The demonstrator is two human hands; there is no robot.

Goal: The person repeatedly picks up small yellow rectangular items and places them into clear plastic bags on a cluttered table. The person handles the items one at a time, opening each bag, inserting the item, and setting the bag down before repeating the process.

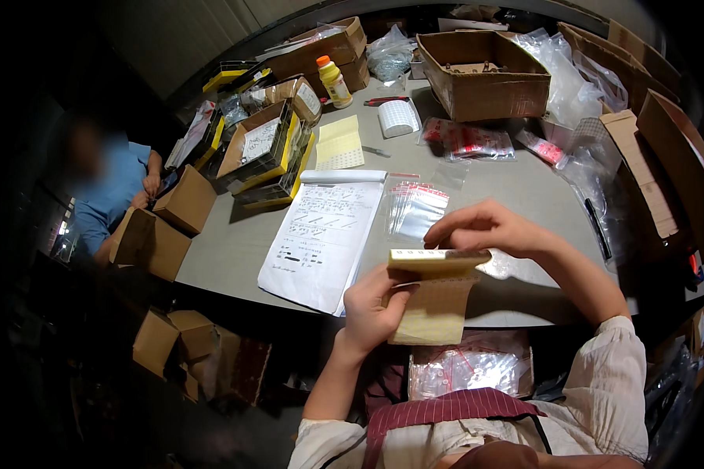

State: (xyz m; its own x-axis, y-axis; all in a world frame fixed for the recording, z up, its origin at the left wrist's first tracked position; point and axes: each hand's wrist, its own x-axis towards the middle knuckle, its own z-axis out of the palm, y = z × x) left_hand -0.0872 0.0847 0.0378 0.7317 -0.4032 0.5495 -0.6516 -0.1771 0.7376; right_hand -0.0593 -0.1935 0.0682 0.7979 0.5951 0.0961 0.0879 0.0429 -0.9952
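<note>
My left hand (373, 306) grips a yellow sticker sheet (430, 313), which is folded over so a pale strip of labels faces up along its top edge. Just above that edge, beside a fan of small clear zip bags (417, 209) with red-striped tops, hovers my right hand (489, 228). Its fingers are curled together, and whatever they may pinch is too small or hidden to make out. Left of the bags lies an open notepad (321, 234) with handwritten pages. A box of more clear zip bags (471, 367) sits below the table edge, close to my body.
Behind the notepad are a second yellow sticker sheet (340, 142), a white label roll (399, 119) and a yellow bottle (334, 82). Cardboard boxes (485, 90) and plastic bags (559, 74) line the table's far side. A black pen (598, 228) lies right; a person (109, 187) sits left.
</note>
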